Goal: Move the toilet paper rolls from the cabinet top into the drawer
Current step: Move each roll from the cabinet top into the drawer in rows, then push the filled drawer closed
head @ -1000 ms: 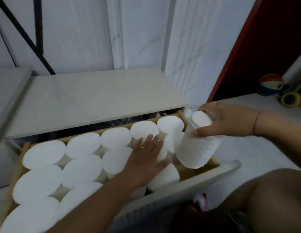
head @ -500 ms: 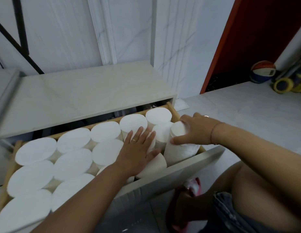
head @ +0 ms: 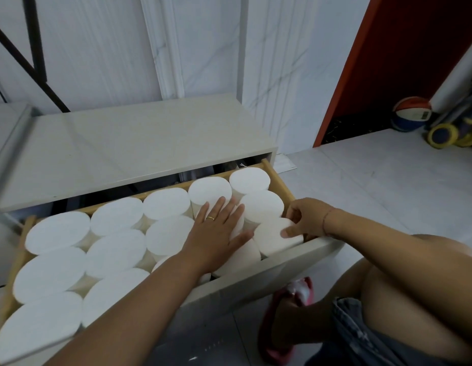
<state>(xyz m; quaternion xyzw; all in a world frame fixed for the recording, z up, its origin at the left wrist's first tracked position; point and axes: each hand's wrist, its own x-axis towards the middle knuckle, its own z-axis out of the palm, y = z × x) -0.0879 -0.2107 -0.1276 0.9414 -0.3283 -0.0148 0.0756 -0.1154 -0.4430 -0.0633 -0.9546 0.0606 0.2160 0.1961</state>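
Right hand [head: 306, 220]: grip closed on the toilet paper roll [head: 275, 237] at drawer [head: 277, 268] corner. Left hand [head: 216, 233]: grip open, flat on adjacent rolls [head: 166, 236].

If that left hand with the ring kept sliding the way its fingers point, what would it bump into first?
The left hand lies flat on the rolls with its fingers pointing up and right, toward the back. It would probably meet the back-row roll first, just past its fingertips, though depth is hard to judge here.

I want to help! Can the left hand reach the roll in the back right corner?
Probably yes: the left hand lies flat on rolls just before that corner roll, and nothing covers its top.
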